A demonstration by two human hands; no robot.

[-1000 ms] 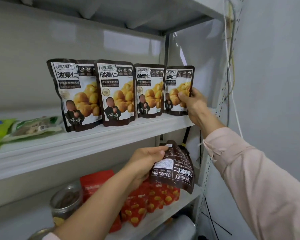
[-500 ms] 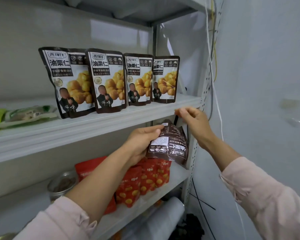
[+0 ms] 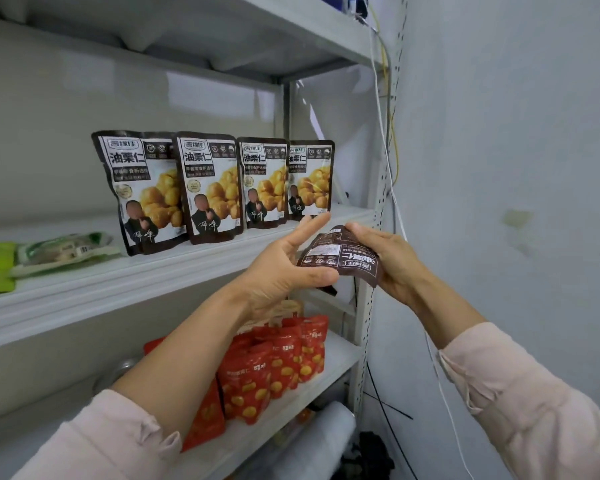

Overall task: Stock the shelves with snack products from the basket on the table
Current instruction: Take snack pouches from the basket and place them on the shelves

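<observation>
Several brown chestnut pouches (image 3: pixel 207 188) stand upright in a row on the middle shelf (image 3: pixel 125 285). One more brown chestnut pouch (image 3: pixel 340 259) is upside down, back side toward me, in front of the shelf's right end. My left hand (image 3: pixel 284 271) pinches its lower left edge with thumb and fingers, index finger stretched upward. My right hand (image 3: pixel 383 259) grips the pouch's right side with curled fingers. The basket and table are out of view.
Red snack pouches (image 3: pixel 278 362) stand on the lower shelf (image 3: pixel 333 362), a glass jar (image 3: pixel 118 370) behind my left arm. Green packets (image 3: pixel 49 251) lie at the middle shelf's left. Cables (image 3: pixel 392 174) hang beside the perforated upright (image 3: pixel 371 289), the wall close on the right.
My right hand left the rightmost shelved pouch, came down and took hold of the pouch in my left hand. The pouch rose closer to the shelf edge.
</observation>
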